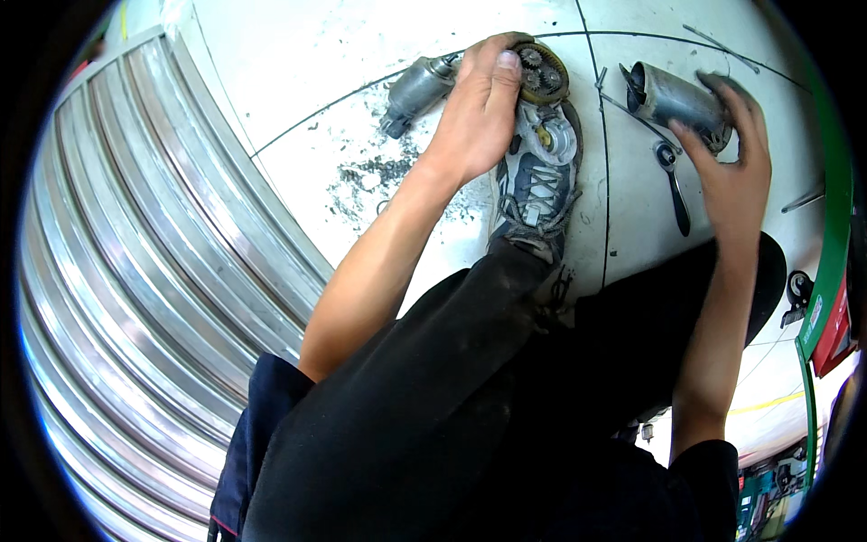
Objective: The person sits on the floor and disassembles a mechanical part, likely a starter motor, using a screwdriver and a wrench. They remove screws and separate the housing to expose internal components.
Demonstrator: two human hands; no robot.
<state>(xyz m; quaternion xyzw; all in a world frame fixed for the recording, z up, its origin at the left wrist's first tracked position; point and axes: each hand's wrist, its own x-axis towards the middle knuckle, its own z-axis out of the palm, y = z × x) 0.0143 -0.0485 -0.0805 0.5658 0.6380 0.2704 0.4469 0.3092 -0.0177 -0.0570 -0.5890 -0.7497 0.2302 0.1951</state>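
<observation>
My left hand is closed around a starter-motor gear housing, its thumb on the side of the round planetary gear set. Small toothed gears show in the ring's open face. The silvery cast part of the housing sits over the toe of my shoe. My right hand grips the right end of a grey metal motor cylinder, which lies on its side, thumb below and blackened fingers above. Dark pieces stick out at its left end. Beside my left hand lies a smaller cylindrical solenoid.
A ratchet wrench lies below the motor cylinder. Thin long bolts rest near it, and another rod lies farther off. Black grime marks the white tiles. Ribbed metal shutter stands left; a green-edged frame borders the right.
</observation>
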